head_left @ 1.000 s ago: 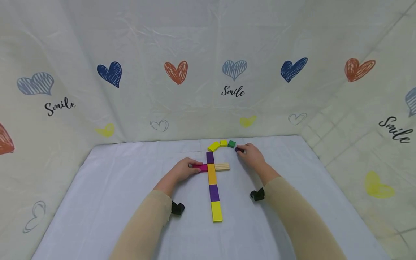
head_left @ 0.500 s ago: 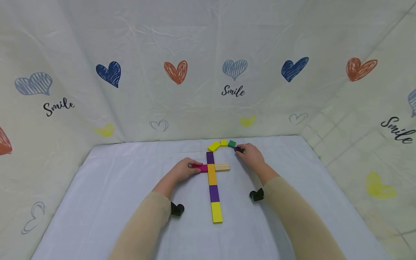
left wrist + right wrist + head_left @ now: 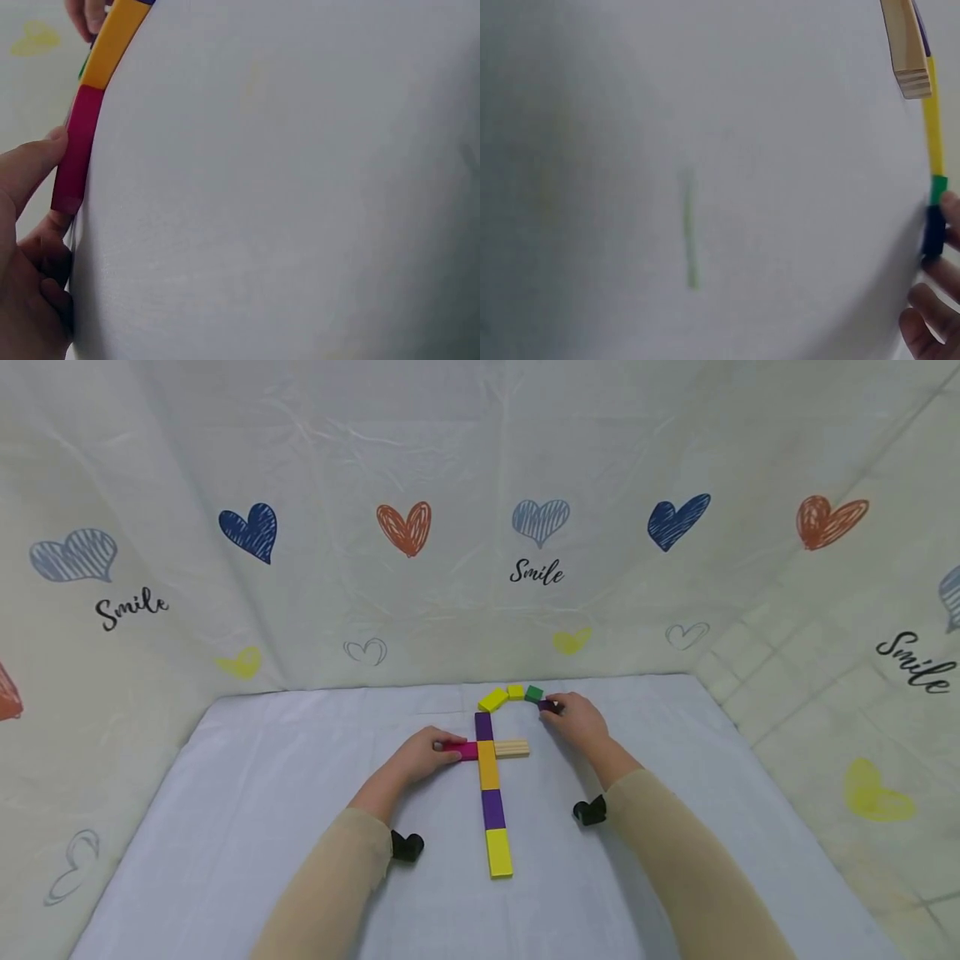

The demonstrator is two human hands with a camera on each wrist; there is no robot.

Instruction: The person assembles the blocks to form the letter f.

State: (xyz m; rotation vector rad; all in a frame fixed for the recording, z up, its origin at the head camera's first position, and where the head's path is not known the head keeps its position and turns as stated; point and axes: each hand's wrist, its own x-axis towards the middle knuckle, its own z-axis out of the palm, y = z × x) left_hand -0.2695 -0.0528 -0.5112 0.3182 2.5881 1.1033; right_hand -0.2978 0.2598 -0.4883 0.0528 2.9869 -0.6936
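My left hand (image 3: 422,755) grips a magenta block (image 3: 468,751) lying flat, its inner end against an orange block (image 3: 488,767). In the left wrist view, the thumb touches the side of that magenta block (image 3: 79,150). Between thumb and fingers my right hand (image 3: 585,721) pinches a small dark purple block (image 3: 547,705), partly covered by the fingertips. A green block (image 3: 533,693) sits at its left end, and in the right wrist view the dark block (image 3: 934,231) appears to touch it. Two yellow blocks, a small one (image 3: 515,692) and a longer one (image 3: 493,699), continue the curve leftward.
Below the curve runs a column: purple block (image 3: 483,727), orange, another purple block (image 3: 492,810), yellow block (image 3: 498,853). A plain wooden block (image 3: 512,748) sticks out rightward from the orange one. White cloth (image 3: 262,843) covers the table, backed by a heart-printed sheet (image 3: 465,602).
My right hand has slid the dark purple block slightly left, up to the green block. The left hand stays on the magenta block.
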